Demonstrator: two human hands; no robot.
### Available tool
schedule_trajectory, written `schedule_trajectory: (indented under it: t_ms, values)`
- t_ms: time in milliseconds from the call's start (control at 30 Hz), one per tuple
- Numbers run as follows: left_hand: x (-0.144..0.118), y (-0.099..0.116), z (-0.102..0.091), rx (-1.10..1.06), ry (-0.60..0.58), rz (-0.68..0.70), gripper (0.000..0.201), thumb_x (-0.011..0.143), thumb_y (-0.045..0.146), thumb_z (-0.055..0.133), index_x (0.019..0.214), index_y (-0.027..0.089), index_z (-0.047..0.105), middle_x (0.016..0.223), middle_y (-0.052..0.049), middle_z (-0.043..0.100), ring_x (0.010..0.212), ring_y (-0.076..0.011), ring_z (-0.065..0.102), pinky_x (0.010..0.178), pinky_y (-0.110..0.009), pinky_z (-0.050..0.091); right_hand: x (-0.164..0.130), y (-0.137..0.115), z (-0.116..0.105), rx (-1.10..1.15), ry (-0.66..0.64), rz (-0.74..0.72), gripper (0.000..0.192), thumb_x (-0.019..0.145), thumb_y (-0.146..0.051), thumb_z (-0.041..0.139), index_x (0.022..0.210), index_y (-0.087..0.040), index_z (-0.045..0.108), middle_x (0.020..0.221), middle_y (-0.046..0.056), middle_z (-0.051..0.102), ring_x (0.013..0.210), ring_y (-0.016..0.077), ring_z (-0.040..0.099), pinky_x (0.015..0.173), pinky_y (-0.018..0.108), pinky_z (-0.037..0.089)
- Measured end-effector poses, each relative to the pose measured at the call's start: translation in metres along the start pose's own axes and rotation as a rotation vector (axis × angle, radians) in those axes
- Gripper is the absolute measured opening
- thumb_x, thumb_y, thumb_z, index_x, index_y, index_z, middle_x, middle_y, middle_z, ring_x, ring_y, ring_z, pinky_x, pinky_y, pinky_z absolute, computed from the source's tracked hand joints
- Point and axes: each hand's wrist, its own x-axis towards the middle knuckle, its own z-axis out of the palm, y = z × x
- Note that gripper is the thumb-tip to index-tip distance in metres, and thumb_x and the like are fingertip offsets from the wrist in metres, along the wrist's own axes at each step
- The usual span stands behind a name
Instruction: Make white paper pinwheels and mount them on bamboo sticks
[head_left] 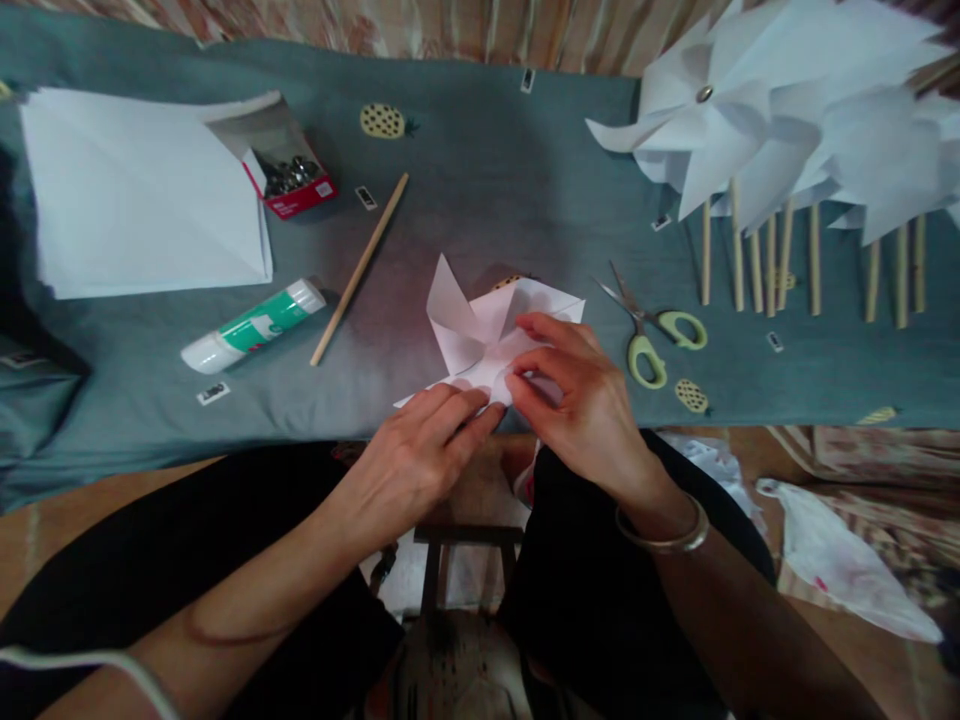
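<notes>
A white paper pinwheel (487, 318) with folded-in blades lies near the front edge of the cloth-covered table. My left hand (427, 440) holds its near side, with thumb and fingers pressed on the paper by the edge. From the right, my right hand (574, 385) pinches a folded part near the pinwheel's middle. The fingers hide some of the centre. To the left rests a bare wooden stick (360, 270). Scissors (643, 330) with light green handles lie spread apart just right of my right hand.
At the left are a stack of white paper (142, 200), a red box (300, 195) of metal pins and a glue stick (255, 325). Several finished pinwheels (787, 110) on wooden sticks lie at the far right. A white plastic bag (847, 560) is on the floor.
</notes>
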Motion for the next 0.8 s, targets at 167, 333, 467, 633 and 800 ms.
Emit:
schedule_trajectory:
  t_ms: [167, 333, 467, 633, 800]
  values:
    - [0.0004, 0.0001, -0.0005, -0.01, -0.003, -0.013, 0.03, 0.097, 0.014, 0.043, 0.125, 0.011, 0.055, 0.113, -0.014, 0.065, 0.107, -0.0223, 0.061, 0.091, -0.04, 0.058, -0.001, 0.0007, 0.0007, -0.02, 0.001, -0.004, 0.013, 0.086, -0.017, 0.057, 0.09, -0.024, 0.067, 0.128, 0.009, 0.063, 0.122, 0.0288, 0.055, 0.102, 0.051, 0.047]
    - [-0.0003, 0.0001, -0.0007, -0.003, -0.013, -0.015, 0.031, 0.097, 0.014, 0.043, 0.125, 0.009, 0.055, 0.115, -0.015, 0.065, 0.108, -0.0235, 0.061, 0.091, -0.04, 0.057, -0.0018, 0.0013, 0.0007, -0.041, 0.006, -0.018, 0.014, 0.087, -0.016, 0.056, 0.093, -0.023, 0.067, 0.127, 0.01, 0.063, 0.121, 0.0279, 0.056, 0.103, 0.05, 0.047]
    - [-0.0004, -0.0001, -0.0003, -0.009, -0.006, -0.017, 0.031, 0.098, 0.015, 0.043, 0.126, 0.01, 0.055, 0.115, -0.014, 0.065, 0.109, -0.023, 0.06, 0.092, -0.04, 0.057, -0.0018, 0.0004, 0.0014, -0.041, 0.011, -0.016, 0.013, 0.087, -0.016, 0.056, 0.092, -0.023, 0.067, 0.127, 0.01, 0.063, 0.121, 0.0276, 0.057, 0.102, 0.048, 0.047]
    - [0.0004, 0.0004, 0.0003, 0.025, -0.004, -0.013, 0.029, 0.098, 0.014, 0.044, 0.125, 0.01, 0.054, 0.115, -0.013, 0.064, 0.108, -0.0222, 0.06, 0.093, -0.039, 0.057, -0.0013, -0.0012, 0.0016, -0.039, 0.012, -0.013, 0.015, 0.088, -0.016, 0.055, 0.091, -0.025, 0.066, 0.126, 0.008, 0.064, 0.121, 0.0266, 0.056, 0.104, 0.048, 0.046]
    - [0.0003, 0.0005, 0.0011, 0.032, 0.005, -0.009, 0.029, 0.096, 0.013, 0.046, 0.124, 0.007, 0.054, 0.115, -0.015, 0.064, 0.108, -0.0223, 0.06, 0.093, -0.039, 0.057, -0.0011, -0.0011, 0.0013, -0.051, 0.005, -0.022, 0.015, 0.089, -0.015, 0.053, 0.091, -0.023, 0.066, 0.126, 0.009, 0.064, 0.121, 0.0265, 0.056, 0.104, 0.047, 0.046]
